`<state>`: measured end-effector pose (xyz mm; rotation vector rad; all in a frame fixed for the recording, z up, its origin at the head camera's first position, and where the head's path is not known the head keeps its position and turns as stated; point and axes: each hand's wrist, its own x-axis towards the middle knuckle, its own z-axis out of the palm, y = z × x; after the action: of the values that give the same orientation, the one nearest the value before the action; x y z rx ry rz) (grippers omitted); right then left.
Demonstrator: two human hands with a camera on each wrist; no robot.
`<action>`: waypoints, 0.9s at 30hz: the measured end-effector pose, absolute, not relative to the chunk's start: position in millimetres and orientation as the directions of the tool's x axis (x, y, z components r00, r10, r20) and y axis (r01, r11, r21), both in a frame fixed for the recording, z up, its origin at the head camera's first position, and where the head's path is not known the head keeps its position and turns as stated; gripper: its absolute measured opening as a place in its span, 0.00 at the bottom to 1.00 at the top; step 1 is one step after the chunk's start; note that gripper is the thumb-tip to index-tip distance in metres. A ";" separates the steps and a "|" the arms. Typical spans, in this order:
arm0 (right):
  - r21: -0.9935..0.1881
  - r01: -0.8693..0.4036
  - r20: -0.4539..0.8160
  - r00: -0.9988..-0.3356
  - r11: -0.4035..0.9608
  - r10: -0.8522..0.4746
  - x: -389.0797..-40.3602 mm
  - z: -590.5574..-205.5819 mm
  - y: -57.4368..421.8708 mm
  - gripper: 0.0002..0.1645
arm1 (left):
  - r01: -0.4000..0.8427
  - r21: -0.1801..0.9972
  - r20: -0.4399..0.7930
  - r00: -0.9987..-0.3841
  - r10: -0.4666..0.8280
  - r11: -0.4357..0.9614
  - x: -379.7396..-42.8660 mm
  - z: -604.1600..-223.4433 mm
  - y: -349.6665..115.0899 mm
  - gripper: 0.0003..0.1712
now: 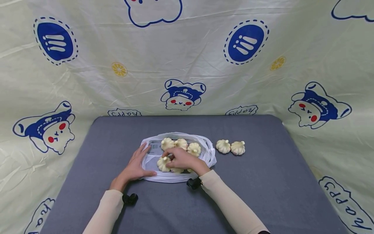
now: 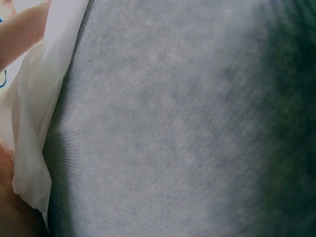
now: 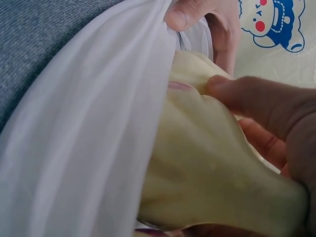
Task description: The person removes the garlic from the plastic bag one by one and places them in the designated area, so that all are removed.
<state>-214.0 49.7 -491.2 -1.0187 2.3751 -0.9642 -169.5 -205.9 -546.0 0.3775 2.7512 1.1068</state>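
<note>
A white plastic bag point(image 1: 208, 152) lies mouth-up on the table, its rim gathered into an oval around several garlic bulbs point(image 1: 181, 144). At the bag's left end my left hand point(image 1: 135, 165) holds the rim, thumb over the near edge and fingers along the far side. In the left wrist view a fold of the bag point(image 2: 37, 123) hangs beside that hand. My right hand point(image 1: 184, 158) reaches into the mouth and pinches a garlic bulb point(image 1: 162, 165) at the left of the near row. In the right wrist view another garlic bulb point(image 3: 207, 163) sits below the thumb.
Two more garlic bulbs point(image 1: 223, 146) sit side by side on the grey table cover point(image 1: 251, 188), just right of the bag. A printed cloth point(image 1: 187, 55) hangs behind the table and along both sides.
</note>
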 end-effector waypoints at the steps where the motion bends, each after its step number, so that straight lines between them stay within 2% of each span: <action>1: -0.720 -0.481 -0.072 -0.665 0.501 -0.743 -214.1 -491.2 49.2 0.18 | 0.178 0.696 -0.044 -0.956 0.289 0.695 -169.7 -546.3 -205.8 0.68; 11: -0.736 -0.441 -0.088 -0.690 0.513 -0.718 -213.8 -492.8 47.3 0.16 | 0.186 0.684 -0.038 -0.957 0.289 0.705 -169.2 -546.6 -205.0 0.68; 27: -0.781 -0.427 0.030 -0.754 0.456 -0.656 -215.0 -481.8 53.2 0.19 | 0.191 0.683 -0.030 -0.957 0.289 0.705 -168.3 -546.2 -204.9 0.68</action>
<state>-215.0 53.2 -481.8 -0.9300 2.4328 -1.1869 -168.3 -204.9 -546.2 0.3928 2.7748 1.0882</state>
